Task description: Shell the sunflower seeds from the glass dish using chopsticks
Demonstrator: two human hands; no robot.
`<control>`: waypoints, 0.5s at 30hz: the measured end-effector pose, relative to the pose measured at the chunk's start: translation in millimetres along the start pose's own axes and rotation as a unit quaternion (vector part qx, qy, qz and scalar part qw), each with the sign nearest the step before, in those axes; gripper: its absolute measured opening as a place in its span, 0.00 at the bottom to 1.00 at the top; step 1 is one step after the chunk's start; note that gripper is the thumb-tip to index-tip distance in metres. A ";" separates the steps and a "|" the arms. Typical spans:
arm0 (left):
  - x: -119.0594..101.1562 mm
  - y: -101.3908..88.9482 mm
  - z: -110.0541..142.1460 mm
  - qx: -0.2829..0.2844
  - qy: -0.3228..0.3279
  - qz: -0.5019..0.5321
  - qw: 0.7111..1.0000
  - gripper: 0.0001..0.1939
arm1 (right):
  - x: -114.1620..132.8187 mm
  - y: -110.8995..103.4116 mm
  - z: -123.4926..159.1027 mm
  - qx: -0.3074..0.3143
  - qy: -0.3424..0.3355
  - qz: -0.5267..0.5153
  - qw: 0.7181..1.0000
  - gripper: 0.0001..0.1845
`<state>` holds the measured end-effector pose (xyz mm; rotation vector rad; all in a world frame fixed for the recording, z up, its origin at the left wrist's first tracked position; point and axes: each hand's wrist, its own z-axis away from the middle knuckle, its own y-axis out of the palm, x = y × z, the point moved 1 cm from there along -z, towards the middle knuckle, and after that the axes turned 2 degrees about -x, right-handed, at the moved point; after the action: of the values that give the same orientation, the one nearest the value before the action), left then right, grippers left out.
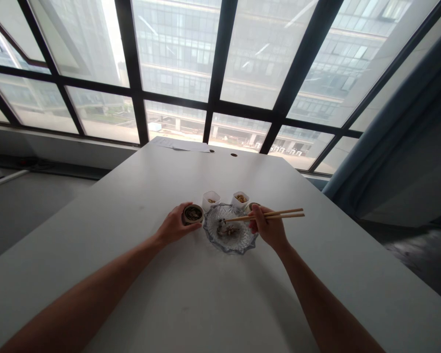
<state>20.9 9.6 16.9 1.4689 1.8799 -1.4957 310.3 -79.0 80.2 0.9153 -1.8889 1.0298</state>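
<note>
My left hand (176, 225) is wrapped round a small round cup (193, 214) of dark seeds, just left of a clear glass dish (242, 242). My right hand (266, 226) grips a pair of wooden chopsticks (279, 214) at the dish's right rim. Their tips reach left over the dish to a small pile of dark seeds (226, 230) lying in it. The chopstick ends stick out to the right of my hand.
Two small white cups (210, 199) (240, 198) holding light-coloured bits stand just behind the dish. Another small container (253, 205) peeks out behind my right hand. The white table (191, 294) runs to a large window; a paper sheet (183, 144) lies at its far edge.
</note>
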 end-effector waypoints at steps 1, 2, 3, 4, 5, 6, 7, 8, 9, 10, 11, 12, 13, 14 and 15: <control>0.1 0.0 0.0 -0.001 0.001 0.001 1.000 0.37 | 0.4 -0.5 -1.3 -0.029 0.030 -0.021 0.999 0.34; 0.1 0.0 0.1 -0.001 0.002 0.001 1.000 0.37 | 1.2 -1.2 -2.4 -0.052 0.053 -0.037 0.997 0.35; 0.0 0.0 0.1 0.000 0.002 0.002 1.000 0.37 | 2.4 -1.7 -2.9 -0.064 0.067 -0.046 0.995 0.35; 0.0 0.1 0.1 0.001 0.001 0.003 1.000 0.37 | 4.0 -1.8 -2.8 -0.071 0.070 -0.051 0.994 0.35; 0.0 0.3 0.2 0.003 -0.001 0.004 1.000 0.37 | 6.3 -1.3 -1.7 -0.072 0.064 -0.053 0.994 0.35; 0.1 0.5 0.1 0.003 -0.002 0.004 1.000 0.38 | 9.1 0.2 0.2 -0.070 0.050 -0.054 0.995 0.34; 0.1 0.7 0.1 0.003 -0.003 0.004 1.000 0.38 | 12.7 2.8 3.0 -0.066 0.028 -0.054 0.996 0.33; 0.2 0.8 0.0 0.000 -0.002 0.005 1.000 0.38 | 17.0 6.9 6.3 -0.058 -0.004 -0.052 0.997 0.32; 0.2 0.9 0.0 -0.003 0.000 0.004 1.000 0.37 | 21.8 12.5 10.0 -0.044 -0.044 -0.045 0.997 0.30; 0.2 0.9 -0.1 -0.005 0.002 0.004 1.000 0.37 | 27.1 19.3 13.5 -0.021 -0.092 -0.032 0.995 0.28; 0.1 0.9 -0.2 -0.006 0.004 0.005 1.000 0.37 | 32.4 27.1 16.7 0.008 -0.142 -0.014 0.990 0.25; -0.2 0.9 -0.2 -0.006 0.005 0.006 1.000 0.37 | 37.3 35.2 19.2 0.042 -0.191 0.007 0.981 0.23; -0.6 0.8 -0.2 -0.006 0.007 0.008 1.000 0.37 | 41.4 42.8 20.9 0.075 -0.234 0.026 0.969 0.21; -1.0 0.7 -0.2 -0.006 0.007 0.009 1.000 0.37 | 44.4 49.2 21.7 0.102 -0.265 0.042 0.958 0.20; -1.3 0.6 -0.2 -0.006 0.008 0.010 1.000 0.37 | 46.0 53.6 21.6 0.121 -0.285 0.051 0.950 0.19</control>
<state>22.0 9.0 17.7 1.4931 1.8747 -1.4661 238.3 -86.1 95.3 1.3832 -2.3321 1.1636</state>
